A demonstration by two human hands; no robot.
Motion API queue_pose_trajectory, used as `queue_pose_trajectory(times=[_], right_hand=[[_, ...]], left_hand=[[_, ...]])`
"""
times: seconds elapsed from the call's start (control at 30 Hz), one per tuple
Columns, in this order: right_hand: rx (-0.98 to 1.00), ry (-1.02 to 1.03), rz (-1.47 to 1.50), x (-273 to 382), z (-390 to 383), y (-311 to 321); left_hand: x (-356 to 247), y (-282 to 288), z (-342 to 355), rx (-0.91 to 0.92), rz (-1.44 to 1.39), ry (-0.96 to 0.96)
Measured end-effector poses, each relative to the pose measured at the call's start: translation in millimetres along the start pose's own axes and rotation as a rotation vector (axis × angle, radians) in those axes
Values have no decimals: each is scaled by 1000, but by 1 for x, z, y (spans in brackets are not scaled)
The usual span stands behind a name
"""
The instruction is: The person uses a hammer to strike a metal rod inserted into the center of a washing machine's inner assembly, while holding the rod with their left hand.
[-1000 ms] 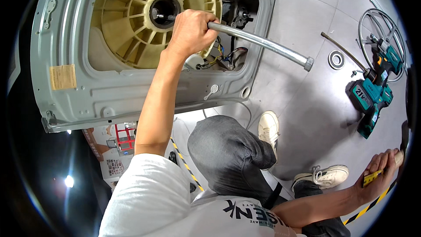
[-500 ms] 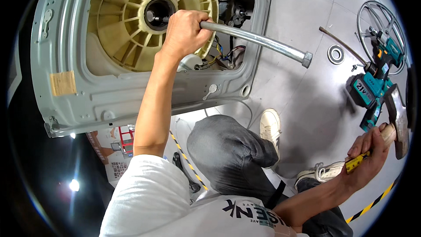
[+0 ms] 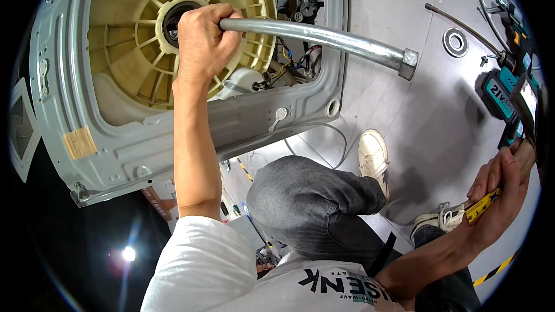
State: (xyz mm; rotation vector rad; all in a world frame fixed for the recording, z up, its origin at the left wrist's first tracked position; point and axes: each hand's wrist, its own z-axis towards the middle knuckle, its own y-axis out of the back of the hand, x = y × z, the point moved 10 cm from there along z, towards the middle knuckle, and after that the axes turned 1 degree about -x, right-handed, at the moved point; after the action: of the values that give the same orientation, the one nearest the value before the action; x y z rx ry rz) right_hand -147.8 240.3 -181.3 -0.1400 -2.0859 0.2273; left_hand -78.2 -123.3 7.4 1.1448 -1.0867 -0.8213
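A long silvery metal rod (image 3: 312, 33) is in the grip of my left hand (image 3: 203, 37), its fingers wrapped round it near one end. That end is at the dark round hub (image 3: 166, 28) of the cream, ribbed plastic tub (image 3: 118, 49); my hand partly hides where they meet. The other end, with a hexagonal nut-like head (image 3: 408, 65), sticks out to the right beyond the grey metal cabinet (image 3: 139, 147). At the far right, my right hand (image 3: 504, 176) is closed round a hammer's wooden handle (image 3: 525, 156). The hammer head (image 3: 527, 104) is partly lost at the picture's dark rim.
On the grey floor at right lie a ring-shaped bearing (image 3: 455, 42), a thin rod (image 3: 462, 26), a small bolt (image 3: 484, 61) and a teal-and-black cordless tool (image 3: 502, 95). Coloured wires (image 3: 289, 63) show inside the cabinet opening. A hose (image 3: 341, 138) curves beside my knee.
The whole view has shifted, with the tub further left. My right hand and the hammer have moved toward the right rim. My left hand still grips the rod at the hub.
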Motion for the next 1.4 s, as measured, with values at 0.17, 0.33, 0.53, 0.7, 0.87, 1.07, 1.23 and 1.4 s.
queue_pose_trajectory(times=[0.17, 0.33, 0.53, 0.7, 0.87, 1.07, 1.23, 1.4], right_hand=[[18, 15, 16, 2, 0, -9], [82, 13, 36, 1, 1, -7], [25, 32, 49, 5, 3, 0], [15, 9, 95, 6, 5, 3], [11, 25, 85, 7, 6, 8], [33, 20, 126, 8, 6, 13], [32, 44, 210, 15, 0, 6], [29, 46, 265, 21, -2, 8]], left_hand=[[7, 1, 3, -9, 3, -1], [8, 0, 6, -1, 12, -3], [9, 1, 4, -4, -12, 1], [7, 4, 7, -6, -5, -14], [8, 2, 6, -1, 24, 2], [5, 4, 4, -36, -1, -19], [3, 5, 5, -79, 23, -64], [1, -2, -2, -110, 52, -126]])
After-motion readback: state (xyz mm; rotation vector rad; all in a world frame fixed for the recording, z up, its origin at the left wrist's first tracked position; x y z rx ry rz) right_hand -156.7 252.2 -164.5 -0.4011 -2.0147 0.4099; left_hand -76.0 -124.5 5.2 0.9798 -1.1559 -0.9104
